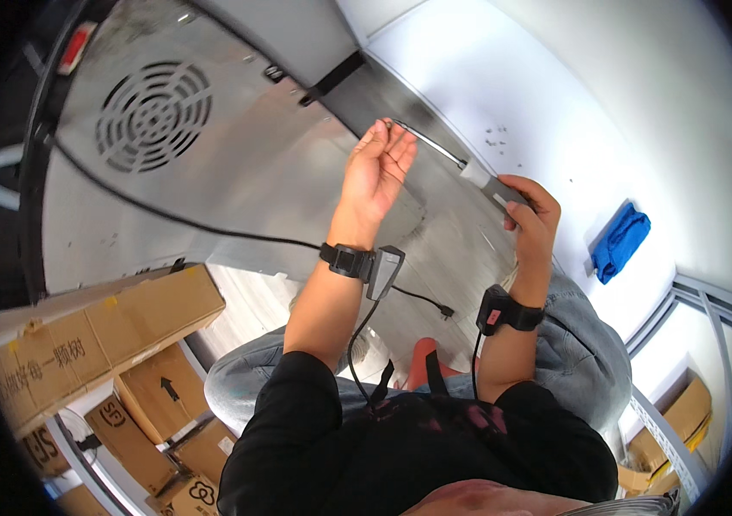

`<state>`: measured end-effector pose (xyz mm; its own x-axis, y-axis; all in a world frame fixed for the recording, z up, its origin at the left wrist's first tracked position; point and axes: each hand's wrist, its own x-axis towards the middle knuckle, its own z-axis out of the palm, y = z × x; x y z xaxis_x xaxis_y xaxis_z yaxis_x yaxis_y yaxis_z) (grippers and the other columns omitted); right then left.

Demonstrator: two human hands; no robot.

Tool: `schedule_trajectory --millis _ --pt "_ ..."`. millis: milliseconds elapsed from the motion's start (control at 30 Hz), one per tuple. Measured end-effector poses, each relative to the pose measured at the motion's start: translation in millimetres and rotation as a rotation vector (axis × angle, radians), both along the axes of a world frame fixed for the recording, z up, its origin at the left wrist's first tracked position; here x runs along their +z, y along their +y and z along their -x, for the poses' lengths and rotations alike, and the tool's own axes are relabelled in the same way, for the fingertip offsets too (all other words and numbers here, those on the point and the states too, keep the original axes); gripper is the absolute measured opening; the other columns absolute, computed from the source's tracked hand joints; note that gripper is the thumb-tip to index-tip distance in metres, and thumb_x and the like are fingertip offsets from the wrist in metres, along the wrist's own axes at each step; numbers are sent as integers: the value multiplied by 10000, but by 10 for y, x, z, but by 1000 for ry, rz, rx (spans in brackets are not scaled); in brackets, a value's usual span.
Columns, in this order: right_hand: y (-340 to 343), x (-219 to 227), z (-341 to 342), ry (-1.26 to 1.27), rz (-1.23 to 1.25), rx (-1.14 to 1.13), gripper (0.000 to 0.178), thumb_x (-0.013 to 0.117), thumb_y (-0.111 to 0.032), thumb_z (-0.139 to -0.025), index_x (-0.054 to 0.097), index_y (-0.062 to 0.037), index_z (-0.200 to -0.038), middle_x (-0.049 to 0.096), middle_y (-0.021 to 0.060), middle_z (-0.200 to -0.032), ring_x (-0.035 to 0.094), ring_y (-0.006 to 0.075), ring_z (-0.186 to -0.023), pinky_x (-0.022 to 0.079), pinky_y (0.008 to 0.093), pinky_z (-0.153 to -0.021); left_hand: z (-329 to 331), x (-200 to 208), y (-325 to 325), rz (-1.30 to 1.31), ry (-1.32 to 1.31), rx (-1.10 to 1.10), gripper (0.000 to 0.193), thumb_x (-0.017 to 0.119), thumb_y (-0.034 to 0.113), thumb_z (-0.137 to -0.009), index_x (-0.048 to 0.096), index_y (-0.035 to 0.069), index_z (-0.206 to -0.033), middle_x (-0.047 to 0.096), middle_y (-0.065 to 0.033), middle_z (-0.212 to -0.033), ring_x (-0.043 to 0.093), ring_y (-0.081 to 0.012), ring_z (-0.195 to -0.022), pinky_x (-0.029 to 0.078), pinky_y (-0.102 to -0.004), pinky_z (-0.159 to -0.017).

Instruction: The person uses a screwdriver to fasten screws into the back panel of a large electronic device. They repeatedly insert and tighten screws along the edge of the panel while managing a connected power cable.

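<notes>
My right hand (531,211) is wrapped round the grey handle of a screwdriver (435,148). Its long metal shaft runs up and left from a pale collar. At the shaft's tip is my left hand (376,172), palm up, thumb and forefinger pinched together and the other fingers loosely curled. Whatever small thing sits in that pinch is too small to make out. Left of the hands stands a large metal panel (271,163) with a round slotted vent (155,116). Several small dark screws (504,144) lie scattered on the white surface (581,155) beyond my right hand.
A folded blue cloth (621,242) lies on the white surface at the right. From the panel's left edge a black cable (168,219) passes to behind my left wrist. A plug (445,310) lies on the floor. Cardboard boxes (116,331) are stacked at the lower left.
</notes>
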<state>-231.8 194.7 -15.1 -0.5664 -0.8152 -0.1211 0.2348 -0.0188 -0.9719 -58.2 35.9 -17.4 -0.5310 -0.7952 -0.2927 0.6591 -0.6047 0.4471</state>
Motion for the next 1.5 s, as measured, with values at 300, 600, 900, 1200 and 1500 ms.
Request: schedule_trajectory --millis 300,600,900,1200,1500 --pt "407 421 -389 131 142 86 352 511 72 -632 671 23 -942 615 57 -827 483 75 -586 375 195 -518 -573 509 460 181 -94 39 147 480 161 -947 562 39 -938 612 -71 -871 617 -184 -810 537 -300 -760" --pt "636 973 -822 601 458 239 365 526 82 -616 664 -2 -944 599 104 -808 543 159 -657 410 236 -589 -1287 1068 965 353 -362 150 145 497 154 -941 578 42 -898 614 -48 -847 613 -146 -774 531 -268 -733" --pt "560 1398 -1972 778 527 380 388 580 53 -610 656 -39 -979 509 115 -954 546 216 -724 446 282 -629 -2553 1428 1015 400 -484 251 151 517 172 -934 584 36 -930 627 -51 -832 620 -139 -726 534 -255 -701" --pt "418 1449 -2833 814 507 374 378 640 19 -651 572 -31 -1019 520 132 -970 554 255 -802 453 322 -680 -3106 1454 670 287 -311 280 180 492 182 -947 575 22 -952 595 -52 -831 594 -141 -728 531 -262 -695" --pt "451 1334 -3313 857 542 191 351 674 33 -650 587 0 -989 531 140 -932 559 260 -793 465 322 -656 -3048 1452 550 182 -213 343 193 493 197 -945 567 23 -982 594 -38 -837 592 -136 -763 521 -248 -707"
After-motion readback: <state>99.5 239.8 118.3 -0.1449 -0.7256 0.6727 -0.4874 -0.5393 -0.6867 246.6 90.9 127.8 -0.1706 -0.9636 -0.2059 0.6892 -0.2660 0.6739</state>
